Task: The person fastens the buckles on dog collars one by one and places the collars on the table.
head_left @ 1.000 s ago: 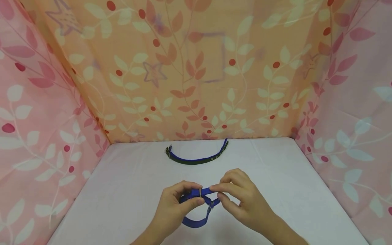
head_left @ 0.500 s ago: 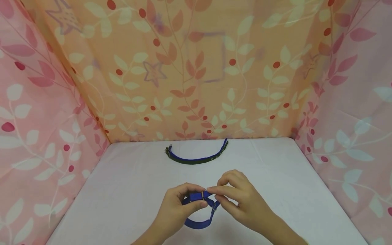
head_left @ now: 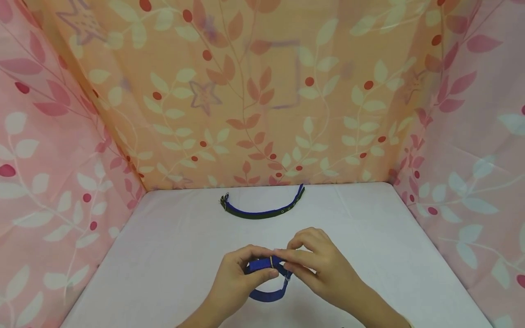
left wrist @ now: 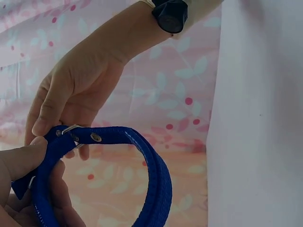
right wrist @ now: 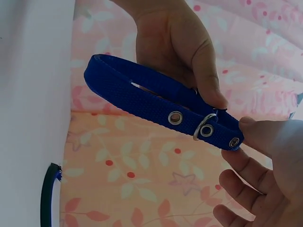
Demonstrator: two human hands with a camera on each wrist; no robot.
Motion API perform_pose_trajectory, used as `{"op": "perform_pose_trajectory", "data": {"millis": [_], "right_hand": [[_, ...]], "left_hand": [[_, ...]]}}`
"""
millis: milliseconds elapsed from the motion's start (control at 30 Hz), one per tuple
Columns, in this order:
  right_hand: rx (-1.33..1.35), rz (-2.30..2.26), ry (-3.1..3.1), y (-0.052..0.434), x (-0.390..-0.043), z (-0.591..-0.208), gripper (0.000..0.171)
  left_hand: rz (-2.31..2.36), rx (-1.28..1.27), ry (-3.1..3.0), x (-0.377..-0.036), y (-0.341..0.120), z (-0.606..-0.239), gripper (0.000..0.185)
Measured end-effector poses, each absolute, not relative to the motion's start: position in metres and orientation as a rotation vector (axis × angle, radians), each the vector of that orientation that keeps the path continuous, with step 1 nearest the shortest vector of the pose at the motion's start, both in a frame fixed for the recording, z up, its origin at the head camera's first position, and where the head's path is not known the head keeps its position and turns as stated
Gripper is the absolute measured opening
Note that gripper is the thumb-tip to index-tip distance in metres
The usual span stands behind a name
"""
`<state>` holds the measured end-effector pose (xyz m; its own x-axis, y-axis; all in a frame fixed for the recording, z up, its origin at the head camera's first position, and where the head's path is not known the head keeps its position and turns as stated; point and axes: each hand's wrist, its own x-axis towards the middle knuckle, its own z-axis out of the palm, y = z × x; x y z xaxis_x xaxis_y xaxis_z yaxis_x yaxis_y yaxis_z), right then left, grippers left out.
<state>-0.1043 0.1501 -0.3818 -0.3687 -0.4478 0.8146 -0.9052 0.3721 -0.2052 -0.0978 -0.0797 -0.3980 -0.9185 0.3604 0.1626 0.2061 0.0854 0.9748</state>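
blue collar (head_left: 266, 279) looped, held just above white table (head_left: 164, 273), front centre | buckle end half hidden by fingers, strap tip pointing right (eyelets clear only in wrist views) | left hand (head_left: 238, 280) pinches buckle side, right hand (head_left: 320, 269) pinches tip | second collar (head_left: 262, 210) lies left-right near back wall, well apart

Blue webbing collar (head_left: 266, 280) w/ metal eyelets & buckle, looped, held just above the table, strap end thru buckle.

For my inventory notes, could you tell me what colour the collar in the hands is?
The collar is bright blue with silver metal eyelets; the right wrist view shows it best.
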Motion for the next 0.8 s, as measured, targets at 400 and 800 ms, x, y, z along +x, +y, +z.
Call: {"op": "perform_pose_trajectory", "data": {"millis": [400, 800], "right_hand": [[1.157, 1.006, -1.875, 0.1473, -0.1056, -0.3822, 0.008], [1.225, 0.971, -1.862, 0.151, -0.1072, -0.3802, 0.008]], "left_hand": [[1.955, 0.51, 2.281, -0.0971, -0.0799, -0.3985, 0.027], [1.974, 0.524, 2.314, -0.0937, -0.0759, -0.4017, 0.026]]}}
